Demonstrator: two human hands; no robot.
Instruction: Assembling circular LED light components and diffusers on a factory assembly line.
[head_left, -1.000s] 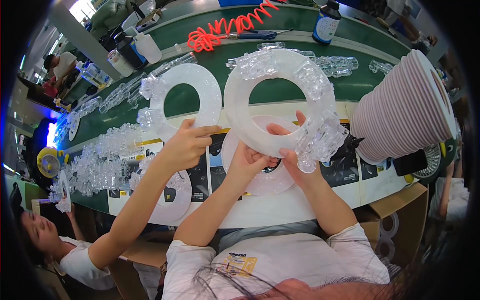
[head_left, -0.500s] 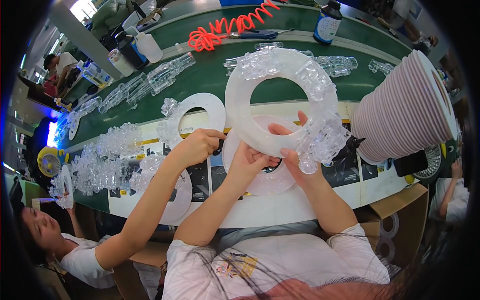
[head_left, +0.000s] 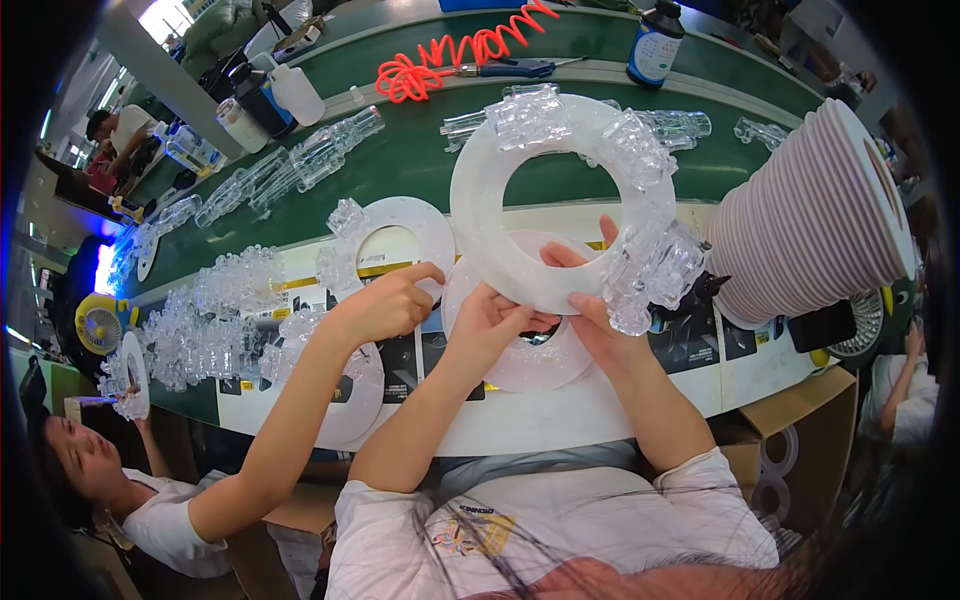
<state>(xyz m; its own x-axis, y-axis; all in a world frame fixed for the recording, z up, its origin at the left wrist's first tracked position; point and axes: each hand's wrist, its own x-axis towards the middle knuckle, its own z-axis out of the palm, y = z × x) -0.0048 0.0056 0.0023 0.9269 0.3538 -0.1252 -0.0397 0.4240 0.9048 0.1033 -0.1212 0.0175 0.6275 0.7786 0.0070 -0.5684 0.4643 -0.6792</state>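
Observation:
In front of me I hold up a large white ring (head_left: pixel 475 205) with clear faceted plastic pieces (head_left: pixel 530 118) along its upper and right side. My left hand (head_left: pixel 492 318) pinches the ring's lower edge between thumb and fingers. My right hand (head_left: pixel 598 325) grips its lower right, thumb in front and fingers behind, just beside a cluster of clear pieces (head_left: pixel 660 265). Beneath my hands another white ring (head_left: pixel 545 370) lies on the table. A co-worker's hand (head_left: pixel 395 300) reaches in from the left, close to a smaller-looking white ring (head_left: pixel 432 232) with clear pieces on it.
A big spool of pale cord (head_left: pixel 800 215) stands at right. Many clear pieces (head_left: pixel 210 330) are heaped at left. A red coiled hose (head_left: pixel 410 80) with a blue tool (head_left: pixel 515 69), a dark bottle (head_left: pixel 655 45) and clear plastic assemblies (head_left: pixel 340 140) lie or stand at the back.
The ring in my hands has tilted slightly, its clear pieces shifting a little up. The co-worker's fingers have loosened, and the ring by them sits a bit nearer.

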